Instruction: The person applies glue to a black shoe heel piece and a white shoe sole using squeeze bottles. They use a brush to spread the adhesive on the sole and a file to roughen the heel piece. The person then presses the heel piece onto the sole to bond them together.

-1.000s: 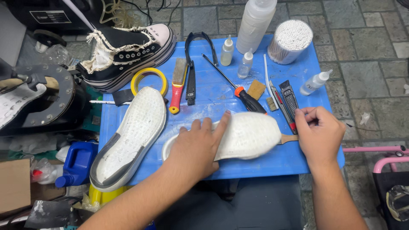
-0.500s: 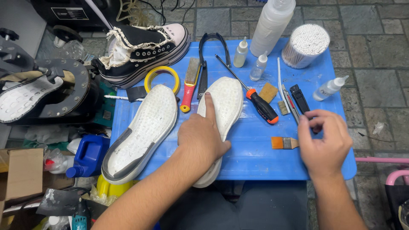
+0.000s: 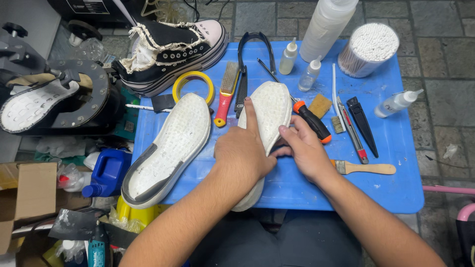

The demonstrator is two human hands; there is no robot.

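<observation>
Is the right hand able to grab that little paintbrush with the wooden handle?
Probably yes. The paintbrush lies bare on the blue table just beside the right hand, nothing between, though that hand now touches the white sole.
</observation>
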